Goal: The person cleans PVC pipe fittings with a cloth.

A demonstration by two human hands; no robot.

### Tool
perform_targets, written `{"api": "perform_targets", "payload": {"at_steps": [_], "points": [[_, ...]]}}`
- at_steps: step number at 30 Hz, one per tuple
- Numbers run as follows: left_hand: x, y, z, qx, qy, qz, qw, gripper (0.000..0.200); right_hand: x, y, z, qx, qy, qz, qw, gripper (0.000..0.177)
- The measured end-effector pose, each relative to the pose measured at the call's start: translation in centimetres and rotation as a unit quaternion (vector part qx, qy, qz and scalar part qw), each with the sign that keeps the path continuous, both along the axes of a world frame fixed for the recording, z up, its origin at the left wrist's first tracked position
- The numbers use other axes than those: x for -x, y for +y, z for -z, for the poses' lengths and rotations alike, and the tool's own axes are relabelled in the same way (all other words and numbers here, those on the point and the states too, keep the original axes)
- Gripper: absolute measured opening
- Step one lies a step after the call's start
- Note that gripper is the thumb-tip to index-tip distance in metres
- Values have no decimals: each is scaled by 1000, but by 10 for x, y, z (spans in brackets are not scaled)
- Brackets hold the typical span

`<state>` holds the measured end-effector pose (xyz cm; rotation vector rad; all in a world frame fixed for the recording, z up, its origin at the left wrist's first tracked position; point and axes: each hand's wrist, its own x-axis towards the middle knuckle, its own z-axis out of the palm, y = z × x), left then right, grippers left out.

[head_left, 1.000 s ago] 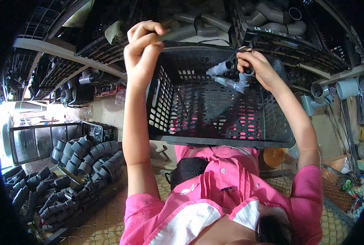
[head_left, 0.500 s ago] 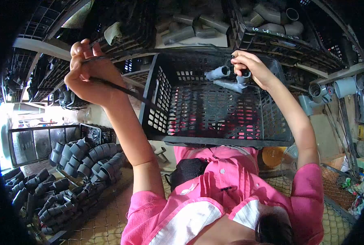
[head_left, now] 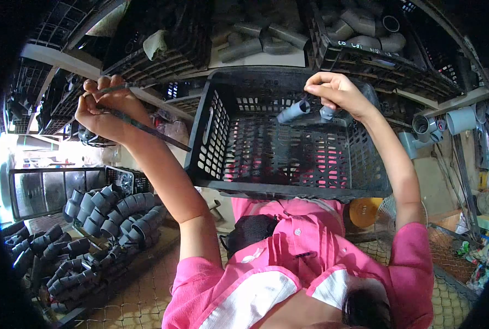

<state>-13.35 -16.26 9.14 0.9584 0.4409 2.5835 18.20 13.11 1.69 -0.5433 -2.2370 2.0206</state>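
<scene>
My left hand (head_left: 112, 112) is raised to the left of the black plastic crate (head_left: 288, 192). Its fingers close around a dark, thin strip (head_left: 151, 131), whose lower end slants down toward the crate's left rim. Over the crate's far right part, my right hand (head_left: 337, 93) is pinched, thumb against fingers; whatever may be between the tips is too small and dark to make out. Just below it in the crate is a grey pipe fitting (head_left: 326, 113), partly covered by the hand. A second grey pipe fitting (head_left: 294, 112) lies to its left, open end up.
Grey pipe fittings (head_left: 110, 214) are heaped at lower left. Shelves ahead hold black crates (head_left: 359, 52) and a stack of grey pipe pieces (head_left: 261, 41). More grey fittings (head_left: 461, 118) hang at right, above a fan (head_left: 392, 214). Wire mesh (head_left: 140, 296) lies below.
My left hand has moved slightly left and down with the strip, which has swung lower. My right hand has shifted slightly left, its fingers more extended, and the fittings beneath it have shifted.
</scene>
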Motion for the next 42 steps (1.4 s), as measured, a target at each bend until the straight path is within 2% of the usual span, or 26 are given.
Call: {"api": "perform_targets", "payload": {"at_steps": [1, 4, 5, 8, 9, 10, 12, 13, 14, 16, 17, 20, 21, 24, 25, 26, 28, 30, 32, 33, 35, 36, 37, 38, 40, 42], "points": [[-17, 5, -11, 25, -55, -103, 993, 26, 0, -2, 1, -16, -15, -14, 1000, 25], [-42, 15, -35, -12, 96, -153, 984, 25, -2, -6, 10, -73, -35, -54, 995, 25], [-74, 32, -54, 38, 11, -300, 953, 27, -2, -7, 7, -176, -55, -57, 981, 22], [-58, 11, -52, 28, 159, -55, 985, 28, -8, -15, -11, -331, -46, -40, 942, 20], [-78, 17, -60, 103, 163, -117, 974, 27, -9, -17, -20, -336, -38, -41, 940, 20], [-79, 19, -58, 142, 196, -113, 964, 27, -10, -17, -22, -302, -19, -31, 952, 20], [-78, 25, -55, 216, 261, -101, 935, 29, -13, -16, -40, -310, -49, -28, 949, 26], [-83, 24, -54, 305, 279, -166, 895, 28, -16, -14, -41, -304, -33, -16, 952, 26], [-91, 30, -51, 300, 336, -172, 876, 29, -17, -14, -44, -312, -36, -8, 949, 27], [-96, 25, -59, 394, 424, -160, 799, 30, -22, -17, -51, -325, -43, 9, 945, 29], [-98, 24, -62, 382, 495, -135, 769, 30, -23, -16, -49, -318, -43, 16, 947, 33], [-101, 28, -62, 341, 474, -143, 799, 22, -29, -2, -40, -261, -18, 41, 964, 35], [-110, 24, -70, 384, 457, -163, 785, 23, -29, 3, -37, -239, 33, 52, 969, 38], [-102, 18, -76, 456, 515, -196, 699, 21, -34, 9, -49, -190, 67, 111, 973, 41], [-99, 16, -71, 475, 523, -177, 685, 19, -35, 9, -57, -155, 92, 113, 977, 41], [-92, 15, -71, 490, 590, -137, 627, 20, -36, 3, -64, -140, 107, 160, 971, 41], [-97, 19, -68, 551, 632, -62, 542, 15, -40, 5, -79, -132, 179, 162, 961, 41], [-103, 32, -57, 510, 702, -15, 496, 20, -46, 7, -102, -109, 244, 121, 956, 41], [-109, 42, -37, 507, 701, 69, 497, 28, -47, 2, -119, -107, 296, 101, 944, 35], [-117, 51, -41, 555, 710, 114, 418, 30, -48, -3, -129, -102, 318, 84, 939, 35], [-122, 65, -25, 527, 739, 81, 412, 29, -54, -2, -151, -66, 356, 50, 931, 40], [-125, 73, -15, 511, 754, 64, 408, 30, -45, -28, -168, -178, 370, 110, 905, 41], [-131, 85, -6, 457, 765, 29, 452, 36, -36, -53, -186, -284, 369, 182, 866, 43], [-140, 97, 1, 400, 772, -4, 494, 43, -39, -55, -193, -311, 388, 183, 848, 43], [-170, 121, 4, 311, 701, 37, 641, 53, -50, -50, -209, -304, 435, 163, 832, 42], [-194, 138, 1, 288, 685, 43, 668, 58, -60, -45, -226, -301, 477, 159, 810, 42]]}}
